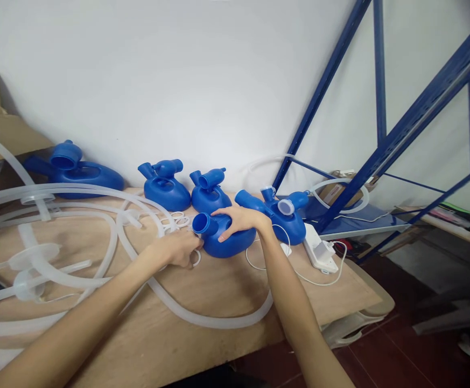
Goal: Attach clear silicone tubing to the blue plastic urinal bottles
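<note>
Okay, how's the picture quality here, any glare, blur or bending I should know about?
Head view: soft, even light with no harsh glare; the blue container under the right hand is sharp, and so is the left hand. The wide lens bows the blue rack struts, the clear tubing curves toward the left edge, and the top right corner darkens.

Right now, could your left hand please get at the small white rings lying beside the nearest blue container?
Probably yes. The left hand already lies on the table among the white rings, beside the blue container under the right hand; nothing blocks it.
</note>
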Available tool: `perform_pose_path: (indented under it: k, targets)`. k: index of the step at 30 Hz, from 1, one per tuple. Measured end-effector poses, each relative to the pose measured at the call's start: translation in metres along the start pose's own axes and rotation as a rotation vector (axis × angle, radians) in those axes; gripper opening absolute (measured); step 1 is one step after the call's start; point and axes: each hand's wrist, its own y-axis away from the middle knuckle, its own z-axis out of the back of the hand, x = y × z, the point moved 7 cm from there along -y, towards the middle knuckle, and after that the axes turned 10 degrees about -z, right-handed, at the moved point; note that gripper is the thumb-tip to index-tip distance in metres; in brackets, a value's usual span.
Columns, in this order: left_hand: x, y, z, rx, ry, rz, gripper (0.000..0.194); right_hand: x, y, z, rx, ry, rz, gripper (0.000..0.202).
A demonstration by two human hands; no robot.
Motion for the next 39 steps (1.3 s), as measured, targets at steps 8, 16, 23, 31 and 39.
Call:
perform_pose_path:
  k: [8, 16, 23, 31, 39]
  targets:
    - [-0.011, 0.073, 0.076, -0.218, 0.349, -0.195, 0.049, 0.004, 0.002, 0.0, -0.022, 0.02, 0.008, 0.097]
    - [0.027, 0.045, 0.076, -0.514, 0.234, -0.201, 0.053, 0.004, 0.004, 0.0, -0.041, 0.033, 0.004, 0.097]
    - [0.021, 0.036, 0.07, -0.571, 0.152, -0.204, 0.046, 0.003, 0.002, 0.0, -0.071, 0.038, 0.01, 0.096]
    - [0.002, 0.037, 0.059, -0.512, -0.079, -0.171, 0.046, 0.005, 0.002, -0.006, -0.143, 0.083, 0.093, 0.09]
    - [-0.051, 0.008, 0.041, -0.055, -0.1, -0.779, 0.047, 0.016, 0.029, -0.037, -0.498, 0.19, 0.185, 0.074]
